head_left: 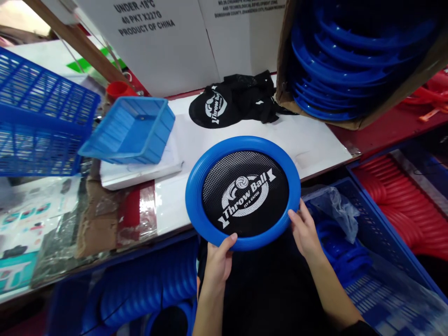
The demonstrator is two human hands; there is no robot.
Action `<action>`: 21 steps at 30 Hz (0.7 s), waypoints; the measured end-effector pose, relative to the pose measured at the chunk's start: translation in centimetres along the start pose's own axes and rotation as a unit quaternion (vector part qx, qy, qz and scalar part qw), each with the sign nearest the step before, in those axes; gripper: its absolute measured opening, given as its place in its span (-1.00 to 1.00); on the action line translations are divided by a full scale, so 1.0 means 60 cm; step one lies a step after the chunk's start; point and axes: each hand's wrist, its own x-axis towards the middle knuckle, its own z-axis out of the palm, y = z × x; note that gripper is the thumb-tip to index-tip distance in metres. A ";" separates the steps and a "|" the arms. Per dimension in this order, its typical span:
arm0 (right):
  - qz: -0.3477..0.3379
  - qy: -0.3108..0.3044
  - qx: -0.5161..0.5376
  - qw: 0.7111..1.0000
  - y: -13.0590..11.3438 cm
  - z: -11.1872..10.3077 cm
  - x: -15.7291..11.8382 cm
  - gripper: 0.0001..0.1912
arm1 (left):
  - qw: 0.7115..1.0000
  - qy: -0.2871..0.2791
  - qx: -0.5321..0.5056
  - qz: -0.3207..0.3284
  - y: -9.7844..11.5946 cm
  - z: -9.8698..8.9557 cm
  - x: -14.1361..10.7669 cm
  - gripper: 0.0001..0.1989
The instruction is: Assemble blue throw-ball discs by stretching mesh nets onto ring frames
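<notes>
Between my two hands I hold a round throw-ball disc (241, 233) with a blue plastic rim and a black mesh centre printed "Throw Ball, Fly & Catch". My left hand (221, 259) pinches its near lower rim, thumb on top. My right hand (304, 228) grips the rim at the lower right, thumb on top and fingers beneath. The disc is tilted towards me over the front edge of the white work surface (175, 210). Beyond it lies a pile of black printed mesh pieces (224, 107).
A cardboard box (357, 123) of stacked blue rings stands at the back right. To the left are a blue bin (133, 135) and blue baskets (38, 112). Below the table sit blue discs (150, 289) on the left and a crate (392, 252) with red rings behind it on the right.
</notes>
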 end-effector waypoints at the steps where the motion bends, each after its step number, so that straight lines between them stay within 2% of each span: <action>1: 0.019 -0.001 0.027 0.999 -0.004 -0.001 0.003 -0.32 | 1.000 -0.007 0.002 0.003 -0.001 -0.005 0.003 -0.28; 4: 0.045 -0.002 0.068 0.997 -0.013 -0.002 0.011 -0.47 | 0.999 -0.032 0.009 0.011 -0.003 -0.021 0.011 -0.24; 11: 0.009 0.042 0.069 0.997 -0.007 0.011 0.015 -0.53 | 0.999 -0.041 0.008 0.032 -0.006 -0.029 0.019 -0.20; 17: 0.038 -0.001 0.044 0.998 -0.006 -0.014 0.029 -0.45 | 0.998 -0.046 0.016 0.035 0.001 -0.037 0.022 -0.14; 21: 0.028 0.015 0.020 0.999 -0.016 -0.034 0.048 -0.40 | 0.998 -0.044 0.045 0.018 0.011 -0.043 0.023 -0.15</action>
